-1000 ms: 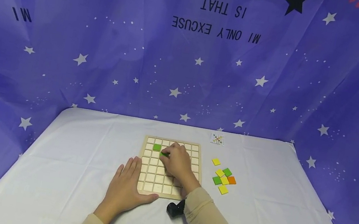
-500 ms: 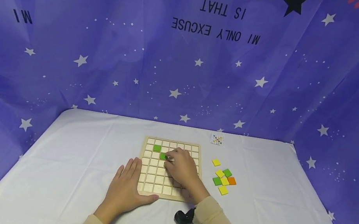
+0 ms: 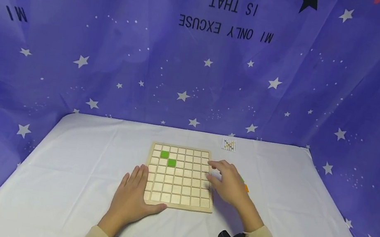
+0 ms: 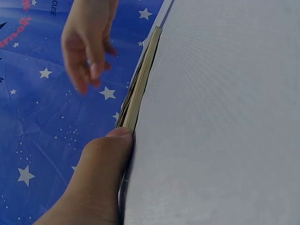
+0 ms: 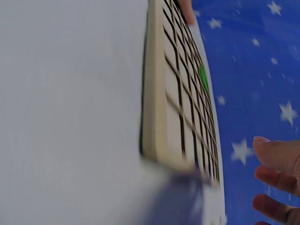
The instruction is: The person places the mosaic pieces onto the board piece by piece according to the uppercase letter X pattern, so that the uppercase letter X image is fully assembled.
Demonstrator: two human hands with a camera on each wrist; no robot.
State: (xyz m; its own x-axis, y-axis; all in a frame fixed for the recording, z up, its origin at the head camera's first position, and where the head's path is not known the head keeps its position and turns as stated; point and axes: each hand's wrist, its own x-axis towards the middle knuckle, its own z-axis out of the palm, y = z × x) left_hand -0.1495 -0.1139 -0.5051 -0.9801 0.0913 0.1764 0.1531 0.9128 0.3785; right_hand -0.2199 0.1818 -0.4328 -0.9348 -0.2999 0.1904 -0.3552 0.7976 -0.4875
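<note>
**Desk:** Report the hands.

**Operator:** I see the left hand [image 3: 131,201] lying flat on the white-clothed worktop [image 3: 66,181], fingers straight and close together, thumb against the near left corner of the pale wooden grid board [image 3: 175,204]. In the left wrist view the thumb tip touches the board's edge. The right hand [image 3: 229,184] hovers at the board's right edge, fingers loosely spread, pinching nothing that I can make out.

**Desk:** And the pieces?

**Operator:** Two green square tiles [image 3: 168,158] sit in the board's cells, upper left area, one diagonally below and right of the other, corners touching. The loose pile of tiles lies to the right of the board, mostly hidden beneath the right hand; I note only an orange tile [image 3: 246,188] showing past the knuckles.

**Desk:** Anything else?

**Operator:** A small patterned card [image 3: 229,145] lies near the worktop's far edge, well apart from both hands. A purple starred backdrop [image 3: 76,32] surrounds the scene.
</note>
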